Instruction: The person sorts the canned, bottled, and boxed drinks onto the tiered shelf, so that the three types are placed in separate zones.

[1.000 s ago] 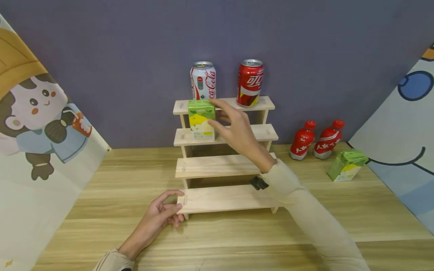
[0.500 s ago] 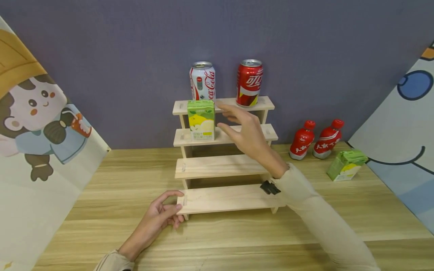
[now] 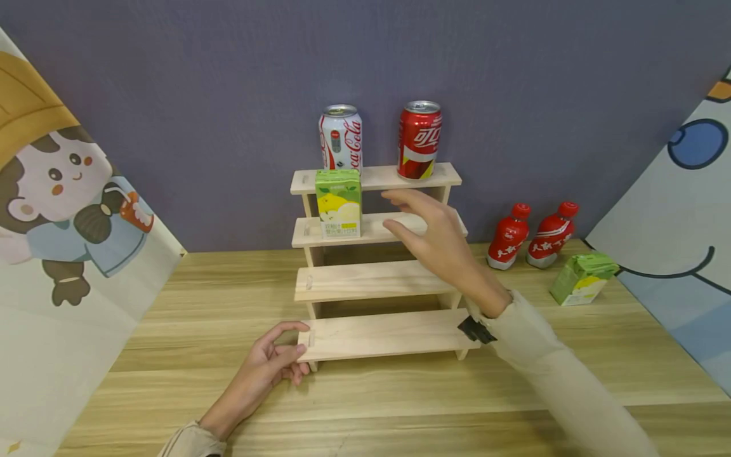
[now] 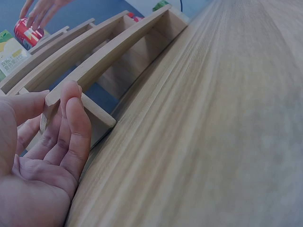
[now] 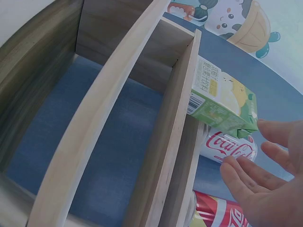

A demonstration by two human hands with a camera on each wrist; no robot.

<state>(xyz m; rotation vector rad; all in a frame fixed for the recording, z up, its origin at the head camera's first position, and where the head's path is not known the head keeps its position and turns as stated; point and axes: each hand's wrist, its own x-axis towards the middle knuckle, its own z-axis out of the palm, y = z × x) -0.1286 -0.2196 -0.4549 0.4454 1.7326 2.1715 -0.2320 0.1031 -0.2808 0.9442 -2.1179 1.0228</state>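
My left hand [image 3: 268,358] pinches the left end of the lowest board of a wooden stepped shelf [image 3: 371,336]; the left wrist view shows thumb and fingers around its corner [image 4: 53,97]. A green juice carton [image 3: 339,206] stands upright at the left of the second step from the top. To its right, my right hand [image 3: 436,235] hovers before the shelf with fingers apart and nothing in them. On the top step stand a white Coca-Cola can [image 3: 341,136], its lower part hidden by the carton, and a red cola can [image 3: 421,139] on the right.
Right of the shelf, two red bottles [image 3: 508,238] lean near the back wall [image 3: 228,127]. Another green juice carton [image 3: 584,279] stands on the wood-grain table [image 3: 200,317] close by them. Printed side panels [image 3: 74,222] border the table left and right.
My right hand has let go of the juice carton and drawn back to the right and down. The carton stays on its step, and my left hand keeps its place on the shelf.
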